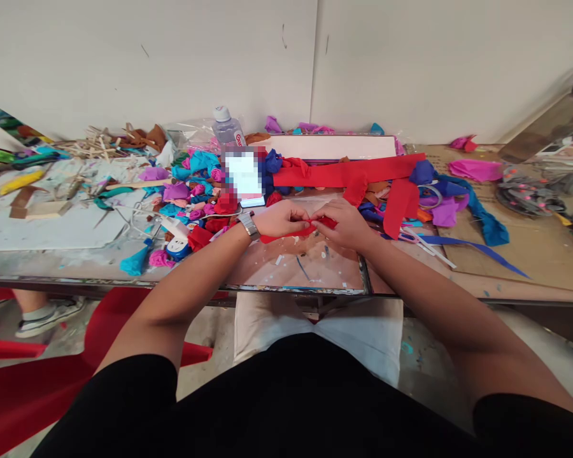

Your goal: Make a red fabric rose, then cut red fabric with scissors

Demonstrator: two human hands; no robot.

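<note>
Both hands meet over the table's front part, holding a small strip of red crepe paper [289, 238]. My left hand [281, 219], with a metal watch [249, 225] on its wrist, pinches the paper between thumb and fingers. On the other side my right hand [344, 224] grips the same paper, its fingertips close to the left thumb. Part of the strip is hidden behind the fingers. Just beyond the hands lies a lit phone [246, 175], its screen partly blurred out. A long red crepe strip [377, 170] stretches across the pile to the right.
A bottle [229, 132] stands behind the phone. Crumpled coloured paper pieces [200, 162] heap up on the left, near a blue-and-white round object [177, 248]. Scissors [410, 236] and a blue strip [477, 245] lie right, by cardboard [544, 248]. A red chair [109, 324] stands lower left.
</note>
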